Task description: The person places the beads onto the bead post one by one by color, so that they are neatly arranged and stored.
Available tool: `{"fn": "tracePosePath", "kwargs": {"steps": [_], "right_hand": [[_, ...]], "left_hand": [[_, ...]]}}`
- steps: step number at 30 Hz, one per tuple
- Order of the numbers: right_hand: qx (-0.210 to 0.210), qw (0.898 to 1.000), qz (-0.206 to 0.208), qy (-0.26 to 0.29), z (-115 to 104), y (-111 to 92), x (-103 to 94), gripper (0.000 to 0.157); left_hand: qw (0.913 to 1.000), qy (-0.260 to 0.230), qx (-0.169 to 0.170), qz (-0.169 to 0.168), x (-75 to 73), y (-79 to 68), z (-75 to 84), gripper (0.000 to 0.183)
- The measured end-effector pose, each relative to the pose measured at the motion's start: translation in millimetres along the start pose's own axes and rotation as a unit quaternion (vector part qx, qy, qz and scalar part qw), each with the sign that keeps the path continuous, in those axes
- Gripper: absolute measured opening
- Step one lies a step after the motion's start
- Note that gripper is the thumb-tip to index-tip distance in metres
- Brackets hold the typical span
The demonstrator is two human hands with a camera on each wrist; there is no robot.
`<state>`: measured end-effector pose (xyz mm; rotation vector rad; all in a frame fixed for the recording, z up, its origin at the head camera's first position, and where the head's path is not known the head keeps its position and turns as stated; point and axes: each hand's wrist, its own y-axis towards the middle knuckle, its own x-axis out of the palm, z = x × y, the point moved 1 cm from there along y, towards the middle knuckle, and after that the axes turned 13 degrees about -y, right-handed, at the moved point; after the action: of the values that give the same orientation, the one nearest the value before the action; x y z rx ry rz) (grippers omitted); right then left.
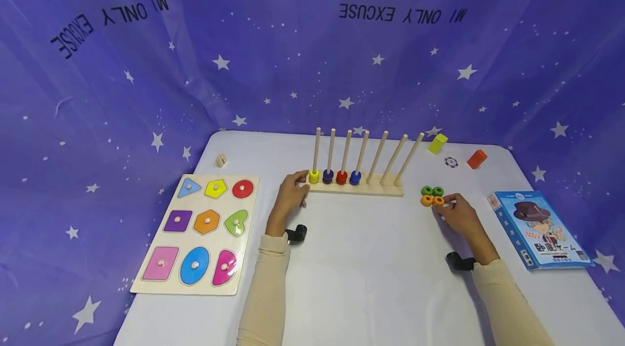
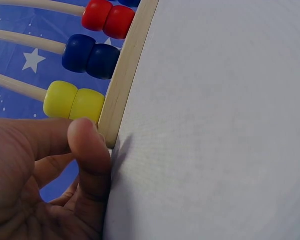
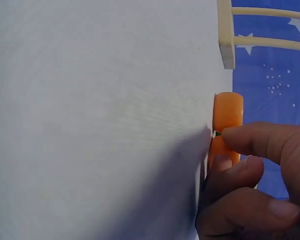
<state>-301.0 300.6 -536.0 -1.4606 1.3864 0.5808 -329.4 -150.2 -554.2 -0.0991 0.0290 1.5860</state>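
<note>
A wooden peg rack (image 1: 356,189) with several upright rods stands mid-table. Four of its rods bear beads: yellow (image 1: 314,177), dark blue (image 1: 328,177), red (image 1: 342,178) and blue (image 1: 355,178); the three rods on the right are bare. My left hand (image 1: 291,192) holds the rack's left end between thumb and fingers, close to the yellow beads (image 2: 73,100). Right of the rack, two green beads (image 1: 427,190) lie behind two orange beads (image 1: 427,200). My right hand (image 1: 461,215) pinches the right-hand orange bead (image 3: 223,150), which is still at table level.
A shape puzzle board (image 1: 195,237) lies at the left, with a small wooden cube (image 1: 221,160) behind it. A blue game box (image 1: 542,229) is at the right. Toward the back right are a yellow-green block (image 1: 438,143), a round chip (image 1: 451,162) and an orange-red block (image 1: 477,159).
</note>
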Motion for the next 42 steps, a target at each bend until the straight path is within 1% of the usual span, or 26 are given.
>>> {"fn": "tracePosePath", "kwargs": {"steps": [3,5,8,11,15,17,20,22,25,29,34,39,42], "right_hand": [[0.002,1.0,0.007,-0.002,-4,-7,-4.6,0.063],[-0.001,1.0,0.018,-0.006,-11,-13,-11.7,0.066],[-0.018,0.998,0.055,-0.011,-27,-25,-29.3,0.069],[-0.053,0.993,0.108,-0.015,-55,-38,-55.2,0.069],[-0.111,0.98,0.165,-0.018,-100,-54,-93.9,0.066],[-0.137,0.975,0.176,-0.016,-122,-61,-109.8,0.065],[-0.169,0.969,0.178,-0.019,-153,-67,-124.8,0.067],[-0.187,0.967,0.171,-0.021,-172,-69,-129.0,0.067],[-0.214,0.963,0.16,-0.03,-197,-67,-129.0,0.064],[-0.238,0.961,0.139,-0.035,-218,-60,-122.6,0.056],[-0.243,0.963,0.116,-0.033,-229,-52,-113.7,0.049],[-0.238,0.965,0.106,-0.036,-229,-48,-108.5,0.045],[-0.239,0.965,0.102,-0.041,-229,-48,-107.1,0.047]], "left_hand": [[1.0,-0.002,0.003,-0.004,-0.6,1.3,2.1,0.047],[1.0,-0.005,0.005,-0.007,-1.5,2.2,4.2,0.047],[0.9999,-0.006,0.007,-0.007,-3.4,3.1,8.0,0.047],[1.0,-0.001,0.008,-0.004,-5.4,3.6,10.2,0.047],[1.0,0.002,0.006,0.002,-7.2,4.4,9.4,0.047],[1.0,0.001,0.002,0.004,-7.8,4.6,7.7,0.047],[1.0,-0.002,-0.003,0.004,-8.1,4.8,5.0,0.047],[1.0,-0.004,-0.003,0.004,-8.0,5.0,3.7,0.047],[0.9999,-0.009,0.001,0.005,-7.7,5.8,2.6,0.047],[0.9999,-0.01,0.001,0.005,-6.5,6.2,1.5,0.047],[1.0,-0.003,-0.003,-0.002,-4.0,4.8,0.5,0.048],[0.9999,0.008,-0.004,-0.008,-2.0,2.4,-0.4,0.047],[0.9999,0.009,-0.004,-0.006,-2.1,1.5,-0.6,0.047]]}}
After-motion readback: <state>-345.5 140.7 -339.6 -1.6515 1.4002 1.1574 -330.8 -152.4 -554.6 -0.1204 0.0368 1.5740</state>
